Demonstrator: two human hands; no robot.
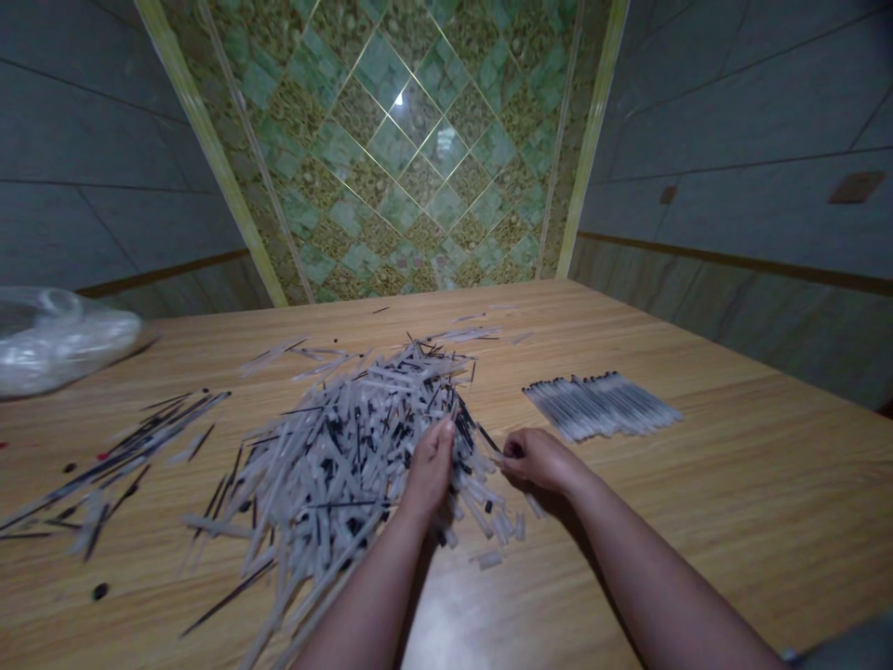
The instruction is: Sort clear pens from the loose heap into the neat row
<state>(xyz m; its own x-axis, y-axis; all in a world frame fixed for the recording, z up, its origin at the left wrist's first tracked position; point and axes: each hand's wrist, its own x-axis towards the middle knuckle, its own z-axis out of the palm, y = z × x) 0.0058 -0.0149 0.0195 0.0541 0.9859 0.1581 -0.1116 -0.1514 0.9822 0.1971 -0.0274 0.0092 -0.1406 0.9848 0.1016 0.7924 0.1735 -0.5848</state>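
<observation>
On the desk [698, 502], close in front of the person, lies a big pile [335, 456] of clear tubes mixed with black bits. The left hand [429, 465] rests on the pile's right flank, fingers curled down among the pieces. Whether it grips any of them I cannot tell, as the fingertips are buried. The right hand [534, 459] is clenched just beside the pile's edge, thumb and forefinger pinched on what looks like a single tube [494, 456]. The two hands are near each other but apart.

Past the right hand lies a neat row [604, 405] of finished-looking pens, all pointing one way. Thin black refills [126, 456] are scattered on the left, and a clear bag [56, 335] sits at the far left edge.

Drawing one piece from such a tangle probably goes best from the loose fringe rather than the heap's middle. The left hand can press the pile down so that neighbours do not drag along. The pinch should sit near the tube's end and pull along its length, since a sideways tug could scatter pieces towards the row.
</observation>
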